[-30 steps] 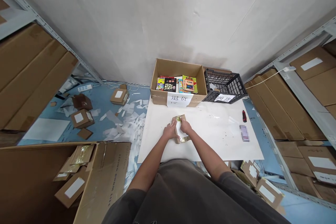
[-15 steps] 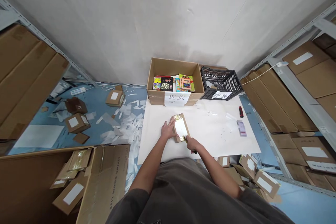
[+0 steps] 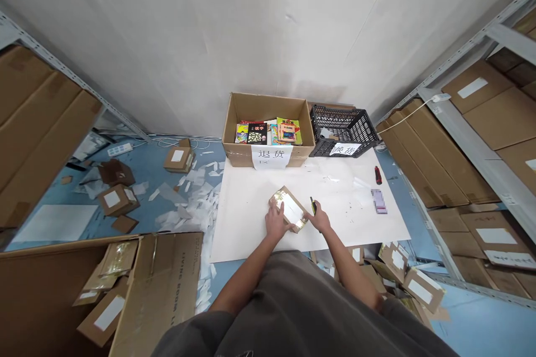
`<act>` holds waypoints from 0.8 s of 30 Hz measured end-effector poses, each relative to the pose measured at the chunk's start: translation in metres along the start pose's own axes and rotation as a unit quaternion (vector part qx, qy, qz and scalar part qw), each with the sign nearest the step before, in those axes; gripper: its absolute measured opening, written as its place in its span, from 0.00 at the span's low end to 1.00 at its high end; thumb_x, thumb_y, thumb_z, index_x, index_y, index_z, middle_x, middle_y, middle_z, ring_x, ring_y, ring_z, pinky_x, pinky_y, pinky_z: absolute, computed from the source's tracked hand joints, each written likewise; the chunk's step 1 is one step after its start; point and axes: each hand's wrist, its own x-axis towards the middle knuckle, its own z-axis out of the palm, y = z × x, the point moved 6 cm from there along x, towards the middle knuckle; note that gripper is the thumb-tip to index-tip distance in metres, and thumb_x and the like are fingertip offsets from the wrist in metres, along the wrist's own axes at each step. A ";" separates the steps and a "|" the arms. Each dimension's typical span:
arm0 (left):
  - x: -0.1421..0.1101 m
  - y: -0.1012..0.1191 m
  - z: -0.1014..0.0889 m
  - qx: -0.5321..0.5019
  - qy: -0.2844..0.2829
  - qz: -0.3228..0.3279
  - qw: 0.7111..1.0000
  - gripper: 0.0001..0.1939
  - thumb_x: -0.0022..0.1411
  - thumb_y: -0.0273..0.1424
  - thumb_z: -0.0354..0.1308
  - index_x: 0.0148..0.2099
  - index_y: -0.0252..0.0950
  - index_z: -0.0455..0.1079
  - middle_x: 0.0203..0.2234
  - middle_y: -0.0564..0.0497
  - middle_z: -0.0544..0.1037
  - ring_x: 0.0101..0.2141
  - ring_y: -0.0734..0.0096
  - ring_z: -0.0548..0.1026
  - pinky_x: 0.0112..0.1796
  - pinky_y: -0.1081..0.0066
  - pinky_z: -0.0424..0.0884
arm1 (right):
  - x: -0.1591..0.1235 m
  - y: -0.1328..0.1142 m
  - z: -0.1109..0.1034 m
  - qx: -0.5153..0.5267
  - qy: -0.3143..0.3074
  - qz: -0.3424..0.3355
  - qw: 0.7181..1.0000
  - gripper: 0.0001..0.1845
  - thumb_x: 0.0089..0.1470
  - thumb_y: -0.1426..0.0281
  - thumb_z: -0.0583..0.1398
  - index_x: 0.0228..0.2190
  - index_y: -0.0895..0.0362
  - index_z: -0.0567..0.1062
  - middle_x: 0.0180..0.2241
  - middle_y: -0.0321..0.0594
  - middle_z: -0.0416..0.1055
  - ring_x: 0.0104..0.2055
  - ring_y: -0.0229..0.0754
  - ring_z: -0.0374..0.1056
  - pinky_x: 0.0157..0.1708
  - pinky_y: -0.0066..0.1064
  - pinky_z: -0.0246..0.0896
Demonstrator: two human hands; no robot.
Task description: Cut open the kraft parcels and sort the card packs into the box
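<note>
A small cardboard box [image 3: 294,212] with a white label and shiny tape at its ends lies tilted round on the white tabletop in front of me. My left hand [image 3: 277,222] grips its left, near side, fingers over the top and thumb at the near edge. My right hand [image 3: 319,218] is closed round a black and yellow box cutter [image 3: 313,205], which points up and away from me. The fingertips of this hand are by the box's right end; whether they touch it I cannot tell.
Behind stand an open carton [image 3: 238,156] of books and a black plastic crate [image 3: 335,152]. A red and black cutter [image 3: 378,175] lies at the table's right [image 3: 335,223]. Paper scraps [image 3: 192,201] litter the floor at left, near a large open carton [image 3: 167,284]. Loaded shelves flank both sides.
The box has been turned, its far end swinging left. My left hand has moved nearer to me along it. My right hand has lifted the cutter off the box, and its tip now points away.
</note>
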 end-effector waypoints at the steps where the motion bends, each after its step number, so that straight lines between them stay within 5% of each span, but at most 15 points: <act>1: -0.005 0.007 0.002 0.009 0.010 -0.010 1.000 0.61 0.55 0.63 0.60 0.78 0.41 0.37 0.75 0.35 0.39 0.71 0.31 0.44 0.63 0.40 0.54 | 0.006 0.004 0.006 -0.001 0.000 0.013 1.000 0.47 0.60 0.50 0.61 0.69 0.56 0.49 0.54 0.55 0.75 0.54 0.56 0.74 0.47 0.38 0.68; 4: -0.008 0.024 0.001 0.038 0.022 0.031 0.999 0.56 0.58 0.61 0.56 0.77 0.40 0.41 0.74 0.36 0.45 0.72 0.32 0.34 0.65 0.34 0.41 | 0.020 0.011 0.024 -0.004 -0.023 0.047 0.999 0.51 0.58 0.48 0.62 0.70 0.57 0.47 0.55 0.55 0.74 0.56 0.55 0.73 0.48 0.38 0.66; 9: -0.001 0.056 -0.002 0.065 -0.084 0.269 0.957 0.46 0.57 0.48 0.64 0.73 0.46 0.54 0.71 0.44 0.59 0.71 0.42 0.46 0.68 0.44 0.40 | 0.032 0.016 0.030 -0.002 -0.016 0.042 0.999 0.51 0.58 0.50 0.63 0.70 0.57 0.47 0.53 0.54 0.75 0.55 0.55 0.74 0.48 0.38 0.65; 15: 0.012 0.064 -0.007 0.085 -0.069 0.213 0.971 0.35 0.54 0.41 0.70 0.62 0.43 0.69 0.57 0.38 0.72 0.64 0.41 0.61 0.65 0.48 0.50 | 0.048 -0.001 0.030 -0.024 -0.028 -0.007 0.999 0.50 0.57 0.52 0.65 0.69 0.54 0.48 0.51 0.51 0.77 0.53 0.54 0.74 0.47 0.36 0.64; 19: 0.006 0.056 0.000 0.076 -0.045 0.168 0.982 0.33 0.54 0.40 0.71 0.61 0.42 0.69 0.68 0.40 0.61 0.69 0.43 0.54 0.65 0.50 0.55 | 0.055 -0.011 0.027 -0.014 -0.035 -0.074 0.997 0.48 0.58 0.53 0.65 0.69 0.52 0.49 0.52 0.48 0.76 0.53 0.51 0.74 0.46 0.33 0.63; 24: 0.002 0.050 0.003 0.074 -0.058 0.131 0.987 0.36 0.50 0.35 0.74 0.60 0.46 0.67 0.73 0.47 0.53 0.71 0.45 0.51 0.66 0.49 0.54 | 0.043 0.020 0.011 0.083 -0.095 -0.138 0.982 0.24 0.72 0.54 0.46 0.62 0.51 0.61 0.35 0.36 0.79 0.33 0.41 0.77 0.38 0.29 0.65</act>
